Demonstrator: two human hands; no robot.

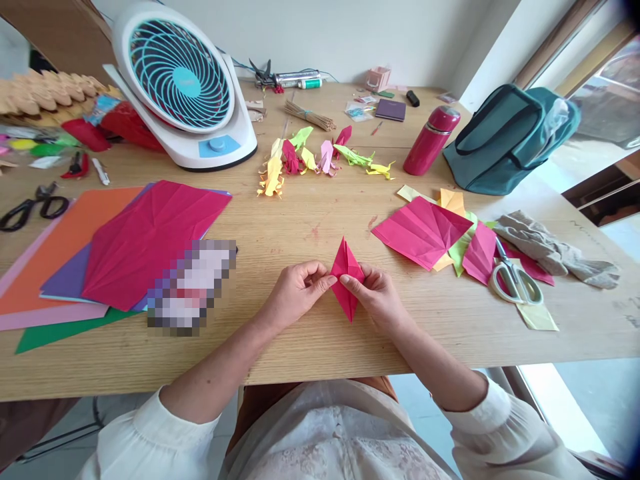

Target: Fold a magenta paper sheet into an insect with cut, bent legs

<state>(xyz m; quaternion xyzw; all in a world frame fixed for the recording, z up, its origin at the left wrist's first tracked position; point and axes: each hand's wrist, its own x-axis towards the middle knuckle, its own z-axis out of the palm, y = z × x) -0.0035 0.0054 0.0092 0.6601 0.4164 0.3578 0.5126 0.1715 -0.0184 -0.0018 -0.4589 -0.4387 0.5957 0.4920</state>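
Observation:
A folded red origami paper [345, 300], shaped like a narrow diamond with a crease down its middle, is held upright just over the front part of the table. My left hand [300, 293] pinches its left corner between thumb and fingers. On the other side my right hand [377, 297] grips it, thumb pressed on the front face and fingers behind, mostly hidden. Farther back stand several small folded paper figures [326, 157] in yellow, green, pink and red.
Left are coloured sheets [117, 220], a blurred-out flat object [193, 287], black scissors [35, 207] and a fan [183, 87]. Right are creased paper pieces [425, 230], white-handled scissors [515, 280], grey gloves [550, 247], a red flask [431, 140] and a teal bag [510, 140].

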